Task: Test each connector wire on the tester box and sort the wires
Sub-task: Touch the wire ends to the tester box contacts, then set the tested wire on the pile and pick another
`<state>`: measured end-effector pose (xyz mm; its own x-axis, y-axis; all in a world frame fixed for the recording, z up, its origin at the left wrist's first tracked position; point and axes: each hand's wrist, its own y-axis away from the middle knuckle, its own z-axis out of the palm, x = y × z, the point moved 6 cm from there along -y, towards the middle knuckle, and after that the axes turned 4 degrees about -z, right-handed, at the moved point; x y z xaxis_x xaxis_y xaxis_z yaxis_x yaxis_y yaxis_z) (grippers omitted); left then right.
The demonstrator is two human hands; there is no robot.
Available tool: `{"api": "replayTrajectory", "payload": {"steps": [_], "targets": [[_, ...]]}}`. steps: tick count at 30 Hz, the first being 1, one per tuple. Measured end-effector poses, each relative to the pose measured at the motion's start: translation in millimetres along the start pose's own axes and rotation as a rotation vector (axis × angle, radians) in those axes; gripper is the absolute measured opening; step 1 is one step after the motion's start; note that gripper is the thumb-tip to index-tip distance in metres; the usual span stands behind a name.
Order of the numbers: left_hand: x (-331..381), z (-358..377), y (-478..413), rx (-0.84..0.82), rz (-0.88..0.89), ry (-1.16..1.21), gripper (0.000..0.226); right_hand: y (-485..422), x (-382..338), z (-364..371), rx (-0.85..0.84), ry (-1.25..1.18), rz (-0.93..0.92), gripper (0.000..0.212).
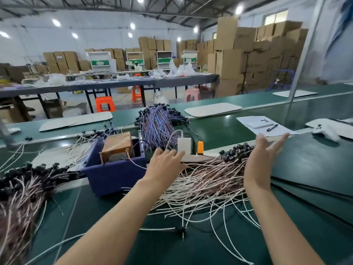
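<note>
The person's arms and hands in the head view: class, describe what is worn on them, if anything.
Nothing is worn. The left hand and right hand are bare, without gloves, and no ring, watch or bracelet shows. The left forearm and right forearm are uncovered down to the picture's lower edge, with no sleeve in sight.

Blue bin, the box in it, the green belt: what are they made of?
Blue bin: likely moulded plastic, matte, uniform colour. Box: orange-brown, glossy wrinkled highlights suggest tape or film wrap; casing beneath unclear. Green belt: probably PVC or rubber, semi-gloss, reflecting the ceiling lights.
</note>
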<state>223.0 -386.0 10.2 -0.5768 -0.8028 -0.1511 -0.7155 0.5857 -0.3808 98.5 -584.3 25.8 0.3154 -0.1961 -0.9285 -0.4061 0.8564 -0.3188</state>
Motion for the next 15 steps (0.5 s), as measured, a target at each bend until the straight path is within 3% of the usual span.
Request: {"api": "replayTrajectory", "payload": {"steps": [2,5,7,10,13,15], "targets": [[-4.3,2.1,7.6,-0.028,0.008,0.064,0.061,17.2,6.5,2.3,-0.137,0.039,-0.065,0.073],[-16.4,-10.7,43.5,0.047,0.013,0.276,0.051,53.4,10.2,20.3,-0.453,0.089,-0.176,0.049],[-39.2,-17.9,77.3,0.044,-0.098,0.305,0.039,89.3,7.7,42.6,-0.736,0.170,-0.292,0.034],[-71.9,-23.8,131.5,0.007,-0.362,0.193,0.047,155.5,9.8,76.5,-1.124,0.327,-0.493,0.039],[-75.3,-17.2,177.1,-0.015,-0.522,0.379,0.053,205.4,25.7,97.2,-1.280,0.567,-0.696,0.035],[-74.3,-2.7,199.3,-0.079,-0.593,0.611,0.058,216.1,44.8,101.0,-1.270,0.822,-0.689,0.030]]}}
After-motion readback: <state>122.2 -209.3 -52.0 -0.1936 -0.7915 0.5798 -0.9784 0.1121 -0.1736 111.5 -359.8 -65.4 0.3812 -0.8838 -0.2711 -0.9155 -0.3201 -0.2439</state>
